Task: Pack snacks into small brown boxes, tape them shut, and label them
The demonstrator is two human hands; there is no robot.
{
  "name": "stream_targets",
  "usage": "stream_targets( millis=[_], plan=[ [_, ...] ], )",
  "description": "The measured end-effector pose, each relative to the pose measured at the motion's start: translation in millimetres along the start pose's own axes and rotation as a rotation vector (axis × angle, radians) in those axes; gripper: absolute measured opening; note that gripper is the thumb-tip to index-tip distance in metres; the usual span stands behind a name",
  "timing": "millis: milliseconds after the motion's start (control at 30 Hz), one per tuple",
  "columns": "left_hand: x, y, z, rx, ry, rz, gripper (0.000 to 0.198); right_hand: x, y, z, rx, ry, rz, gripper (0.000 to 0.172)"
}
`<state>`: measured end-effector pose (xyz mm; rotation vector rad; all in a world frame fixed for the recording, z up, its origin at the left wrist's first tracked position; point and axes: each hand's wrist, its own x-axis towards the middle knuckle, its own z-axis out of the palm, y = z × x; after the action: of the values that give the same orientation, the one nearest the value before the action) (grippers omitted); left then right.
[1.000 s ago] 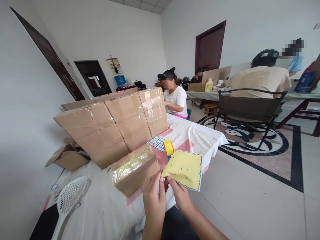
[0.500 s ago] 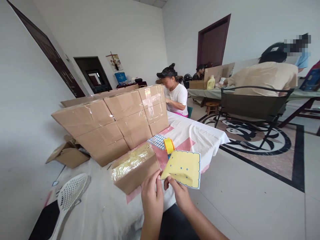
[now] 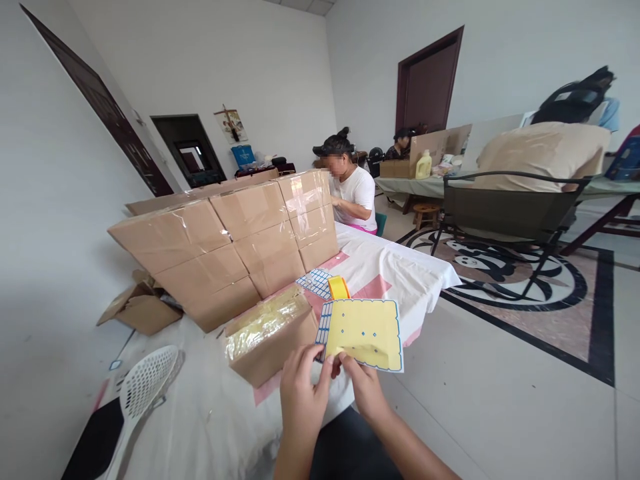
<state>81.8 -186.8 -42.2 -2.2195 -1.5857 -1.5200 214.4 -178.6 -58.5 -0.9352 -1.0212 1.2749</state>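
Both my hands hold a yellow label sheet [image 3: 364, 333] with a blue dotted border over the table's near edge. My right hand [image 3: 364, 388] pinches its lower edge. My left hand [image 3: 300, 397] pinches the left corner, where a strip of small blue-edged white labels shows. Just left of the sheet lies a small cardboard box [image 3: 267, 333] sealed with clear tape. Behind the sheet stands a yellow tape roll [image 3: 339, 287] beside another sheet of labels [image 3: 315, 282].
A wall of taped cardboard boxes [image 3: 235, 240] is stacked at the back of the white-clothed table [image 3: 395, 270]. A white plastic scoop [image 3: 143, 390] lies near left. An open carton [image 3: 143, 310] sits on the floor. Other people sit at tables beyond; a folding chair [image 3: 500, 213] stands right.
The yellow sheet has been turned flatter toward me, so its left strip of white labels now shows. Both hands dropped slightly and stayed pinched on it.
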Motion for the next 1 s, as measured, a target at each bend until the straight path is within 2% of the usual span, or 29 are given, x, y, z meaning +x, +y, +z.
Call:
stream_targets(
  millis=[133, 300, 433, 600, 733, 867, 1000],
  plan=[
    [0.2, -2.3, -1.5, -0.023, -0.040, -0.017, 0.010, 0.5, -1.4, 0.8, 0.014, -0.004, -0.021, 0.049],
    [-0.6, -8.1, -2.5, 0.000, -0.067, -0.070, 0.019, 0.7, -2.0, 1.6, -0.032, -0.013, -0.043, 0.049],
    [-1.5, -14.9, -4.4, -0.002, -0.055, -0.124, 0.024, 4.9, 8.7, -3.5, -0.010, -0.016, -0.028, 0.047],
    [-4.2, -21.6, -8.4, -0.044, -0.083, -0.254, 0.031, 14.1, 26.7, -12.2, 0.097, 0.069, 0.022, 0.039],
    [-5.3, -21.8, -10.8, -0.108, -0.084, -0.319, 0.034, 22.7, 21.6, -20.1, 0.100, 0.146, -0.053, 0.032],
    [-5.8, -20.6, -12.5, -0.209, -0.068, -0.377, 0.033, 49.1, 5.7, -50.6, 0.004, 0.274, -0.164, 0.040],
    [-6.6, -20.8, -13.6, -0.318, -0.029, -0.457, 0.032, 104.2, -14.4, -106.8, -0.202, 0.434, -0.281, 0.041]
  ],
)
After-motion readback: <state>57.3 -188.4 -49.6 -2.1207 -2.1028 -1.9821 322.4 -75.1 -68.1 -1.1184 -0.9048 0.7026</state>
